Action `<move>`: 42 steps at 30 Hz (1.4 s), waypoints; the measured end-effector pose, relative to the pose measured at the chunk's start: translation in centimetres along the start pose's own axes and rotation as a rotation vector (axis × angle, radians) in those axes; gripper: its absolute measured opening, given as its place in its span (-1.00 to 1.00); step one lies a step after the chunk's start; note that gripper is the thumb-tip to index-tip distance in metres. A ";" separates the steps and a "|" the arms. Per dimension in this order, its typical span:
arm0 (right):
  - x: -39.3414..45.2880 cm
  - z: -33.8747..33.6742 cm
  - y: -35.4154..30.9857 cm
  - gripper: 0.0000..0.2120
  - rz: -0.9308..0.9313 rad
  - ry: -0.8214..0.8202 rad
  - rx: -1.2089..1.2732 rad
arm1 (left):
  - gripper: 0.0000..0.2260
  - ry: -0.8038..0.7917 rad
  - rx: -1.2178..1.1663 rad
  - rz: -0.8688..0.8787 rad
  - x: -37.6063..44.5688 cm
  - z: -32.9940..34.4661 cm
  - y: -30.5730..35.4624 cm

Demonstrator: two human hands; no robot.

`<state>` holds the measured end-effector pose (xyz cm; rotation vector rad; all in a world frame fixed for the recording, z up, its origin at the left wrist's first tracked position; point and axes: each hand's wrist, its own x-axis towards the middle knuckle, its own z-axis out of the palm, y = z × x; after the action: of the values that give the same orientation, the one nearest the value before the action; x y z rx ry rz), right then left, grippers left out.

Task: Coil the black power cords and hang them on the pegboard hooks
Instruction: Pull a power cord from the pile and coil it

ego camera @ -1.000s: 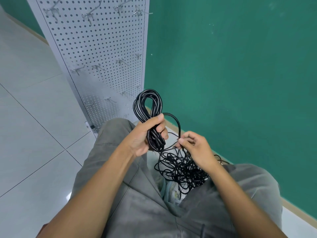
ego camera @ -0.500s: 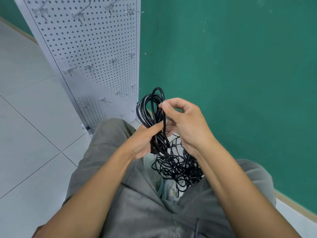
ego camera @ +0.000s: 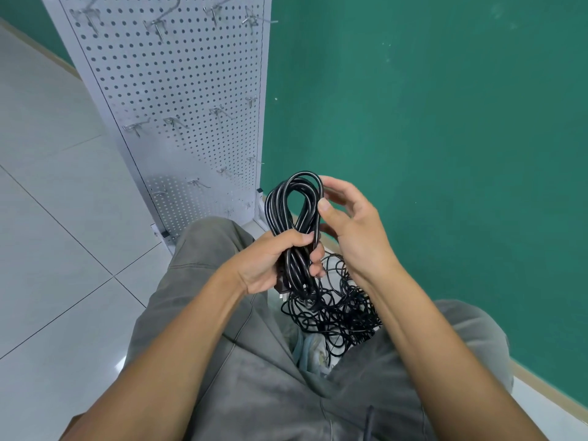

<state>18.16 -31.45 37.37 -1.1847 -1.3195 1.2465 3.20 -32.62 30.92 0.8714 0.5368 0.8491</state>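
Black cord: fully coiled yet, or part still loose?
Partly coiled. The left hand grips a bundle of loops, but a loose tangle of cord hangs below it over the floor.

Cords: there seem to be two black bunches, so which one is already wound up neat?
The coiled bundle gripped in the left hand, its loops lying side by side. The loose tangle below, between the knees, is a messy heap.
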 end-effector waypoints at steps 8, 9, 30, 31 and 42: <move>0.6 -0.5 1.2 -0.69 0.003 -0.098 -0.051 | -0.85 0.067 0.024 -0.024 -0.1 0.3 -0.2; 0.6 -0.4 1.6 -0.69 0.019 -0.111 -0.072 | -0.83 0.098 0.010 -0.021 0.0 0.3 -0.1; -2.9 -4.1 12.2 -0.87 0.153 -0.315 -0.451 | -0.65 0.658 -0.570 0.400 0.5 -2.1 2.6; -3.0 -4.1 12.1 -0.85 0.137 -0.300 -0.449 | -0.65 0.682 -0.555 0.399 0.6 -2.2 2.6; -2.1 -3.0 3.1 -0.83 -0.309 -0.172 -0.554 | -0.68 0.763 0.044 0.192 1.0 -1.3 1.0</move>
<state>21.51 -33.19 34.34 -1.1953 -1.9761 0.7906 2.43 -30.91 31.00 0.6224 1.1489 1.3558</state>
